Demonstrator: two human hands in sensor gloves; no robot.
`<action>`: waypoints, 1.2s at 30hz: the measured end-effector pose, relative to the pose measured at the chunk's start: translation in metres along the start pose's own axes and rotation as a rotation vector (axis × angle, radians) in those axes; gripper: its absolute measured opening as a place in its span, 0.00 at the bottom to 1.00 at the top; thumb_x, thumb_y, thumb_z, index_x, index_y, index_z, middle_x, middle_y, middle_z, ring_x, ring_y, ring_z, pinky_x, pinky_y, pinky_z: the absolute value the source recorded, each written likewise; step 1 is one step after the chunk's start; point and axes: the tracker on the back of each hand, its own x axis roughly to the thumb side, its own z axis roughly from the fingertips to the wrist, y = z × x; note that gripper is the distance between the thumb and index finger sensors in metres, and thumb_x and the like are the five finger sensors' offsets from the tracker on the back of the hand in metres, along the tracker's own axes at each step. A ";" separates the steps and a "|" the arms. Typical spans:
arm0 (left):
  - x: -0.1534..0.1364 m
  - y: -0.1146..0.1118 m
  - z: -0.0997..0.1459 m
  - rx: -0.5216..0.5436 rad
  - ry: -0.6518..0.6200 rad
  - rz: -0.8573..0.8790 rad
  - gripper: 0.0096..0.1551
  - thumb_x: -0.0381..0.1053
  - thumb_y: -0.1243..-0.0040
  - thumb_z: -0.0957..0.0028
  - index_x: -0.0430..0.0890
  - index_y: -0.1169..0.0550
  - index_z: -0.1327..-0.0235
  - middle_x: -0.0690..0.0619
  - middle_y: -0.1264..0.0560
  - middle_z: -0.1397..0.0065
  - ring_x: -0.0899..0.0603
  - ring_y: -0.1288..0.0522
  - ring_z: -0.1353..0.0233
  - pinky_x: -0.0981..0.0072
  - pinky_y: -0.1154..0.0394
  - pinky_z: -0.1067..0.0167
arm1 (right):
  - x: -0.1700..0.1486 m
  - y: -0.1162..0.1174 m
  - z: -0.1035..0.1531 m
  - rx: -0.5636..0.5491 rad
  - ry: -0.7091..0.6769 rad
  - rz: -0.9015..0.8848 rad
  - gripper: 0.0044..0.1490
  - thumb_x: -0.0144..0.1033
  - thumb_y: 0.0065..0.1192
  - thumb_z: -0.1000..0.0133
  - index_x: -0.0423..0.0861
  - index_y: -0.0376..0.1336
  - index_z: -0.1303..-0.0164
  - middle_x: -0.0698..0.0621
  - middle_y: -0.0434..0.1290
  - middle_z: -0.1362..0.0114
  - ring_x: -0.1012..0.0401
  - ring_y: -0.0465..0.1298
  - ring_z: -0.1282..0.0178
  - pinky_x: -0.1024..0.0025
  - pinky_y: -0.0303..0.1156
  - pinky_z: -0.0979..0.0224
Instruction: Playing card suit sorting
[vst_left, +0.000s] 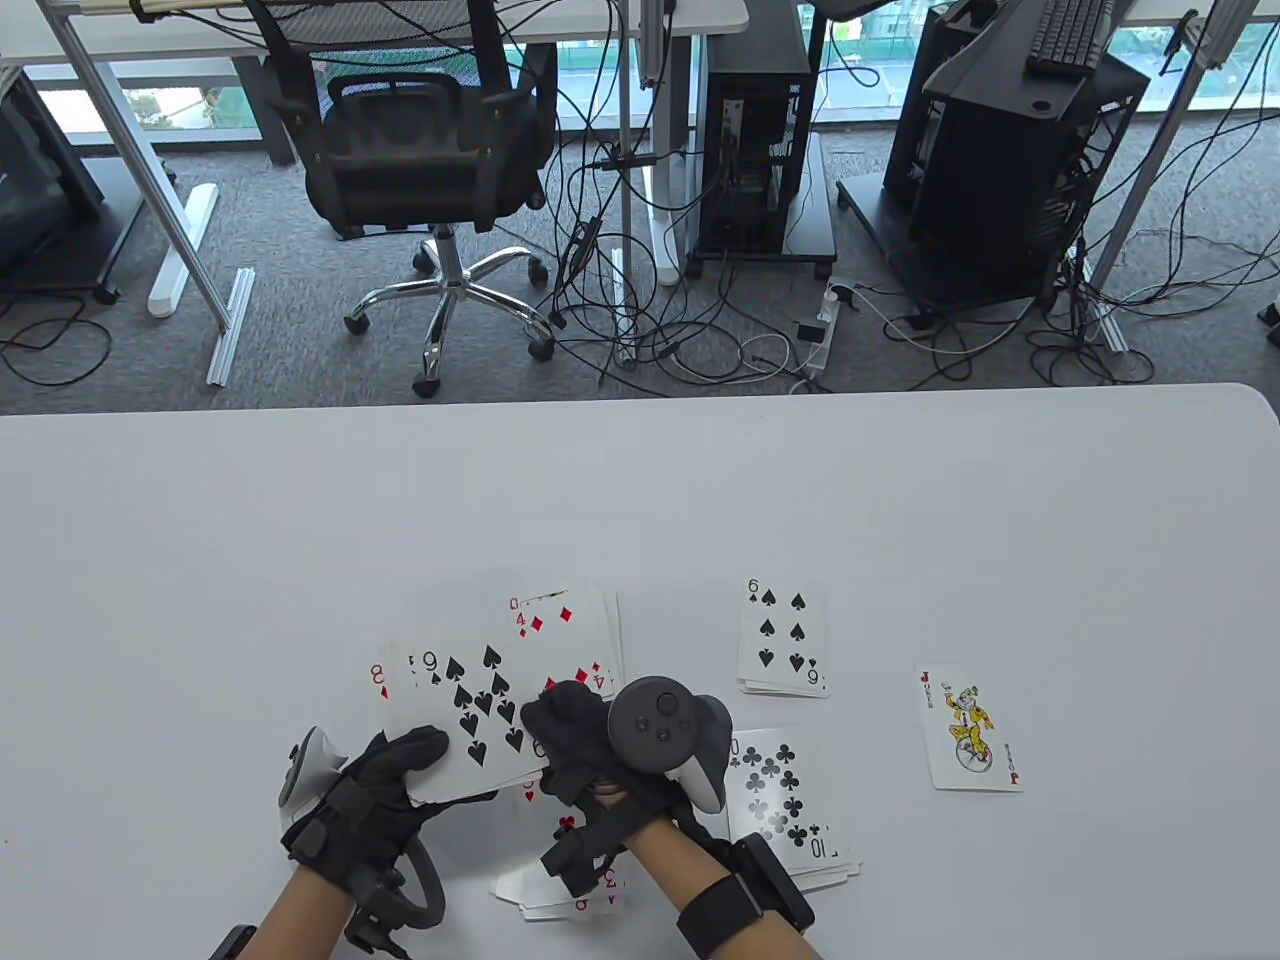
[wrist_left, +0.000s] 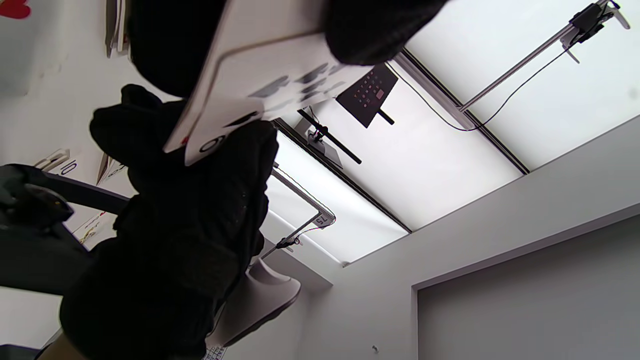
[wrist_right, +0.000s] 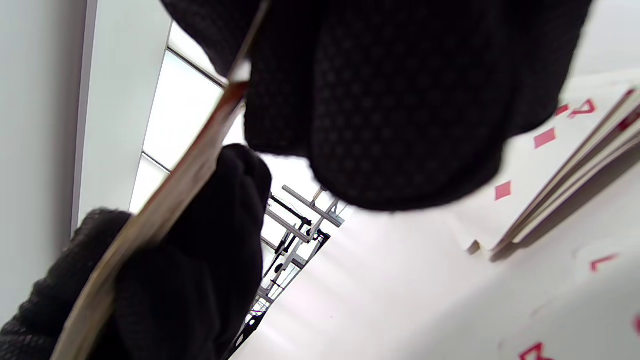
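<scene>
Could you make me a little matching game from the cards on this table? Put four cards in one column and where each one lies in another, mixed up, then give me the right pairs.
Cards:
1. nine of spades
2. six of spades
3. joker
4. ten of clubs

Places:
A. alone, face up, farthest right on the table
B. on top of the pile just right of the right hand
C. top of the fan held by the left hand
D. on top of the pile between the diamonds and the joker

Pairs: 1-C, 2-D, 3-A, 4-B
</scene>
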 end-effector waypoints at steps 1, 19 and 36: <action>0.000 0.000 0.000 0.000 -0.001 0.001 0.31 0.48 0.46 0.34 0.49 0.42 0.22 0.47 0.36 0.20 0.38 0.28 0.26 0.52 0.23 0.38 | -0.001 -0.003 -0.001 0.001 0.013 -0.001 0.23 0.29 0.54 0.42 0.23 0.65 0.52 0.46 0.80 0.64 0.54 0.82 0.74 0.50 0.78 0.52; 0.000 0.001 -0.001 -0.004 -0.003 0.008 0.31 0.49 0.47 0.34 0.48 0.43 0.22 0.49 0.35 0.20 0.39 0.28 0.26 0.52 0.23 0.38 | -0.090 -0.183 -0.026 -0.360 0.361 0.410 0.25 0.27 0.56 0.43 0.21 0.65 0.49 0.45 0.80 0.63 0.54 0.82 0.74 0.49 0.77 0.51; -0.003 0.002 -0.003 0.005 0.018 0.007 0.31 0.49 0.47 0.34 0.48 0.43 0.22 0.49 0.36 0.20 0.39 0.28 0.26 0.52 0.23 0.38 | -0.127 -0.161 -0.026 -0.094 0.554 1.015 0.34 0.36 0.59 0.43 0.20 0.64 0.45 0.39 0.80 0.59 0.48 0.82 0.70 0.45 0.75 0.50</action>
